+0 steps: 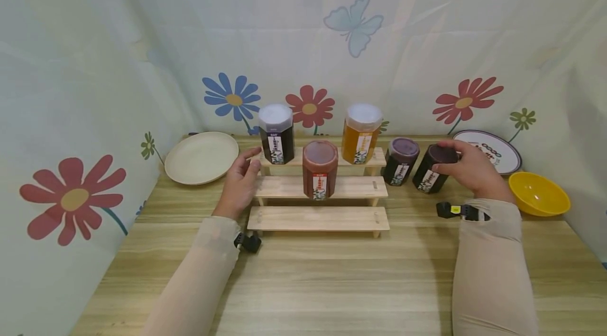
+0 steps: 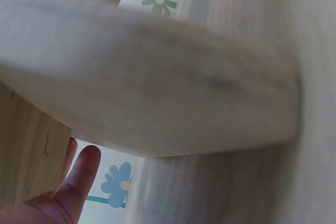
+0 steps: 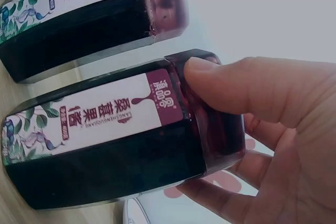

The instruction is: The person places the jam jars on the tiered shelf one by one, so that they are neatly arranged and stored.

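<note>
The person's right hand curls over the top of a dark purple jar, thumb and fingers closed round its lid end; the jar stands tilted on the wooden table, leaning toward the hand. Just to the left of that hand a second dark purple jar stands upright on the table, close beside the held one but not touching it as far as the head view shows. To the right of the hand sits one yellow bowl, and just beyond the hand lies one white plate with a dark rim and print.

The left hand holds nothing. Its fingers are straight and loosely spread, and the hand lies against the left end of a three-step wooden stand; the blurred wrist view suggests the fingertips reach behind a step's edge, though actual contact cannot be made out for certain.

Three jars stand on the stand. Nearest, to the right of the left hand, one reddish-brown jar is on the middle step. On the top step, just beyond the left fingertips, stands one near-black jar with a white lid, and farther right one amber jar with a white lid. That makes five jars in all.

Left of and beyond the left hand lies one plain cream plate. A curtain printed with flowers and a butterfly closes in the table on three sides.
</note>
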{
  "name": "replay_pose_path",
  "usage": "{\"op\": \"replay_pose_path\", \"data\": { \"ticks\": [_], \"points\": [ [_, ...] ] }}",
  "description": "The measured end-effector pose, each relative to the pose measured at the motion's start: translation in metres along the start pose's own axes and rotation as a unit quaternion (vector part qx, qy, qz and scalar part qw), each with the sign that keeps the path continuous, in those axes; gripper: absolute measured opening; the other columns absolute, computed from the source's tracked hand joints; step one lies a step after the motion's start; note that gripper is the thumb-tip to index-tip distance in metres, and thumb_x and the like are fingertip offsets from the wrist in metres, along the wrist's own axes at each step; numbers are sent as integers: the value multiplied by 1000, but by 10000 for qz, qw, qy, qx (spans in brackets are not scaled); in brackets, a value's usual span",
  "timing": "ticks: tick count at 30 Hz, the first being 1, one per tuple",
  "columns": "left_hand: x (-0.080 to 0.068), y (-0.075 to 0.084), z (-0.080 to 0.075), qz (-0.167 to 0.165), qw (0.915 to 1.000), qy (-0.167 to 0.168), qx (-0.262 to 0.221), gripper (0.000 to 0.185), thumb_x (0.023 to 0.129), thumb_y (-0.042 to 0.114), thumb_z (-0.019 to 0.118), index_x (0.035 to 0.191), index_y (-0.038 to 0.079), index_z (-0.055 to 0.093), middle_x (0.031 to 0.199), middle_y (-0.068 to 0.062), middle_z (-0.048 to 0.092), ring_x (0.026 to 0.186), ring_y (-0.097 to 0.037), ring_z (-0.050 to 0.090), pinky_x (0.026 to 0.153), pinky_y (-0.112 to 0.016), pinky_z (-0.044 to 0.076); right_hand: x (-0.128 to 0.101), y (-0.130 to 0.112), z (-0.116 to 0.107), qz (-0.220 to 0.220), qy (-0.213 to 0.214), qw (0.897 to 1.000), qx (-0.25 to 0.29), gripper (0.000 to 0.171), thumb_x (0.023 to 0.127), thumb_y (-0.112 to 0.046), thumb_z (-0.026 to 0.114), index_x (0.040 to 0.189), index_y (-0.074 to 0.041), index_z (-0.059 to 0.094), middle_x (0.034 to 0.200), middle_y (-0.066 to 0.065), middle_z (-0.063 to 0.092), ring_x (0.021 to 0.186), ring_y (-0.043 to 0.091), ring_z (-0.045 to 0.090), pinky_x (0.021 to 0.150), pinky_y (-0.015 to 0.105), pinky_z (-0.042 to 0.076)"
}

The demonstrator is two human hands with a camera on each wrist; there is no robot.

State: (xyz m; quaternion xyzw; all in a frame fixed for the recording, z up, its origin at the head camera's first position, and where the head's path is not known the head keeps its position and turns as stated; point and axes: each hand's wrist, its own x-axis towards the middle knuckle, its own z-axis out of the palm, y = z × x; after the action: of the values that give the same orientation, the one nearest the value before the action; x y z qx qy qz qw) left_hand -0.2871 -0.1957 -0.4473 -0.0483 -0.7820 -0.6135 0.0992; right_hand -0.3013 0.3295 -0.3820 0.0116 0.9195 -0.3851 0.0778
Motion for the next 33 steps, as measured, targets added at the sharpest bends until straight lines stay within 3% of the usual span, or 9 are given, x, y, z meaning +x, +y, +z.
{"op": "replay_pose_path", "data": {
  "ticks": [8, 13, 17, 26, 33],
  "points": [
    [0, 0, 0, 80, 10000, 34, 45, 41, 113, 28, 51, 152, 15, 54, 155, -5, 54, 125, -21, 55, 107, -38, 43, -2, -3, -1, 28, 87, 9998, -204, 81, 96, -29, 79, 163, -9, 38, 156, 33, 40, 130, 51, 43, 107, 62, 45],
    [-1, 0, 0, 44, 10000, 35, 42, 41, 113, 27, 50, 152, 16, 54, 154, -6, 55, 119, -22, 56, 101, -36, 45, -8, -12, -4, -61, 40, 9990, -452, 81, 93, -38, 82, 159, -9, 46, 152, 30, 46, 125, 48, 46, 100, 58, 45],
    [0, 1, 0, 71, 10000, 8, -1, 41, 113, 26, 50, 152, 15, 54, 156, -5, 53, 125, -23, 56, 106, -39, 44, -18, -26, -8, -137, -114, 9977, -655, 82, 89, -43, 84, 157, -10, 49, 148, 28, 50, 124, 46, 48, 98, 59, 45],
    [-2, 6, 0, -82, 9999, -42, -58, 43, 114, 21, 47, 155, 10, 50, 159, -8, 50, 125, -22, 53, 105, -35, 42, -55, -61, -14, -1121, -520, 9840, -1285, 68, 86, -40, 89, 144, -14, 63, 141, 18, 64, 116, 32, 59, 92, 44, 46],
    [-1, 1, 0, -17, 9999, -24, -134, 43, 114, 23, 49, 155, 12, 51, 160, -6, 50, 136, -27, 52, 114, -46, 40, -74, -83, -8, -1658, -868, 9752, -1180, 62, 83, -33, 92, 138, -19, 67, 139, 11, 66, 113, 26, 62, 90, 36, 51]
  ]
}}
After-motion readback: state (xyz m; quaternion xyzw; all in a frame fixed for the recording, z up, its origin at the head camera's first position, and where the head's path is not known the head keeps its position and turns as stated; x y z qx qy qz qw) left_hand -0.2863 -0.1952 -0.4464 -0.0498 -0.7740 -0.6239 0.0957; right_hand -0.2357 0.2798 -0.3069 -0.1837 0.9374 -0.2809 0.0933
